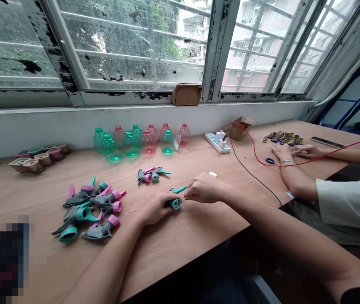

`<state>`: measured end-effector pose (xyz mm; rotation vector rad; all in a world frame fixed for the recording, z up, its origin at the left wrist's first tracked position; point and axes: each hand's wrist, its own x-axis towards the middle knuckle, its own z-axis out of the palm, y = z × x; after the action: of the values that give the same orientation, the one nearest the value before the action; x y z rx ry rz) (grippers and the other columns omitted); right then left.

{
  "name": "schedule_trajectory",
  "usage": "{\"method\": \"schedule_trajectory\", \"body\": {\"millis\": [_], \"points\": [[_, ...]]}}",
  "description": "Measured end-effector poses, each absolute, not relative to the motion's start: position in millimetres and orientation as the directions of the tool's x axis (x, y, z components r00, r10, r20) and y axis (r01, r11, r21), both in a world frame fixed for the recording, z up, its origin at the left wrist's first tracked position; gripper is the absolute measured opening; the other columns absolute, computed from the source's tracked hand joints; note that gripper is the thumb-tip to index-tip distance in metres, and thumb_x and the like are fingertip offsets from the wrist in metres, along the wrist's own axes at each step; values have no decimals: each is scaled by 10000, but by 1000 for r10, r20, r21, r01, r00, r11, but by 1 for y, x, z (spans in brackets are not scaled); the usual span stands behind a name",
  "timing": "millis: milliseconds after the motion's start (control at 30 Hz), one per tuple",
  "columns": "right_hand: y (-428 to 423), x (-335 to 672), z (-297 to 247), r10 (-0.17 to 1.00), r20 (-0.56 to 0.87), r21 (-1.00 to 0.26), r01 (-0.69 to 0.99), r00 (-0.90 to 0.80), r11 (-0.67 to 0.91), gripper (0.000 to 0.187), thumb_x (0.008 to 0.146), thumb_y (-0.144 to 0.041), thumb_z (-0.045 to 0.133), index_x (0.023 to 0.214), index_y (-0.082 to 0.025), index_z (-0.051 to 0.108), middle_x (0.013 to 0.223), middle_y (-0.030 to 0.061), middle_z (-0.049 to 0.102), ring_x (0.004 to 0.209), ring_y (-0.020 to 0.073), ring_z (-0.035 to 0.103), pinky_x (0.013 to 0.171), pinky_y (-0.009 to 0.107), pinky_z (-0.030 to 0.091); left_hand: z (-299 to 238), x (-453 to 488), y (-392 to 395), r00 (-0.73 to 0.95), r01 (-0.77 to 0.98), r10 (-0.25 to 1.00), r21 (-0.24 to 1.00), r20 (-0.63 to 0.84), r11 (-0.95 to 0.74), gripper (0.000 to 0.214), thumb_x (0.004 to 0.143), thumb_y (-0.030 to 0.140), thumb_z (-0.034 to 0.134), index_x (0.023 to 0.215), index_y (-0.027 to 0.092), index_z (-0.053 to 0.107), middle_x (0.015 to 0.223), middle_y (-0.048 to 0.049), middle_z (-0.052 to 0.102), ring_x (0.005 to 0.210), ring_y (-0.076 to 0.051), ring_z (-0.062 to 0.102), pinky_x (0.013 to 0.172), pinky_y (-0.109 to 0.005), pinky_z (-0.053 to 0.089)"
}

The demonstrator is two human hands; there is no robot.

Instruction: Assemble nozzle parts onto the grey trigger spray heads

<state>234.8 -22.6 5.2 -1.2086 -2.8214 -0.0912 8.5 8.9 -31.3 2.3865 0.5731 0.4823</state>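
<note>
My left hand [155, 207] is closed round a grey spray trigger head [175, 200] with a teal collar and teal lever, held just above the wooden table [173, 240]. My right hand [203, 188] pinches at the head's top, fingers pressed together on something too small to make out. Two finished spray heads [152, 174] lie a little beyond my hands. A pile of several spray heads [91, 209] with pink and teal parts lies to the left of my left hand.
Green and pink plastic bottles [135, 141] stand near the wall. Small caps [39, 157] sit at far left. A power strip [217, 142] with red and black wires lies right of centre. Another person's hands [289, 152] rest by gold and blue small parts [283, 137]; a phone [326, 142] lies beyond.
</note>
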Motion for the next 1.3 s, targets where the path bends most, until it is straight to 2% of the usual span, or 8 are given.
{"method": "schedule_trajectory", "body": {"millis": [167,367,700,900,1100,1300], "points": [[-22,241,-14,726,173,-134,714,-666,687,241,912,-335,504,976,-278,729,886,17,737,717,120,627,573,220,286,-36,8,11,833,278,516,655,201,-703,342,827,182,563,1151,245,649,1033,-24,685,920,-180,601,843,-269,442],[-28,244,-29,748,218,-188,724,-628,663,259,923,-350,494,980,-268,734,871,30,728,686,110,609,587,210,304,-37,7,12,836,295,523,669,164,-682,308,822,190,556,1111,201,663,1029,-44,685,915,-189,595,834,-274,448],[-28,244,-60,778,368,-422,654,-509,627,277,923,-336,504,1045,-224,726,755,32,681,622,99,566,583,191,354,-37,6,12,812,300,556,692,176,-656,302,814,213,564,1098,199,666,1020,-32,696,908,-185,598,823,-268,453],[-31,238,-64,796,386,-429,674,-466,602,281,920,-347,511,1083,-240,713,751,41,672,629,111,553,587,198,358,-37,6,13,807,296,566,713,170,-636,288,819,250,570,1082,188,670,988,-34,693,875,-178,593,802,-256,449],[-31,236,-68,806,393,-557,582,-443,592,318,927,-367,499,1067,-183,718,696,32,650,583,99,533,573,191,374,-37,6,12,807,293,566,718,168,-631,286,819,248,577,1088,203,663,982,-18,687,864,-166,593,788,-240,437],[-31,229,-70,819,430,-614,542,-380,574,312,911,-369,525,970,-157,746,640,25,649,558,99,511,564,199,370,-39,7,11,774,312,609,730,175,-607,264,807,255,585,1049,183,665,947,-22,681,842,-169,589,780,-249,439]]}}
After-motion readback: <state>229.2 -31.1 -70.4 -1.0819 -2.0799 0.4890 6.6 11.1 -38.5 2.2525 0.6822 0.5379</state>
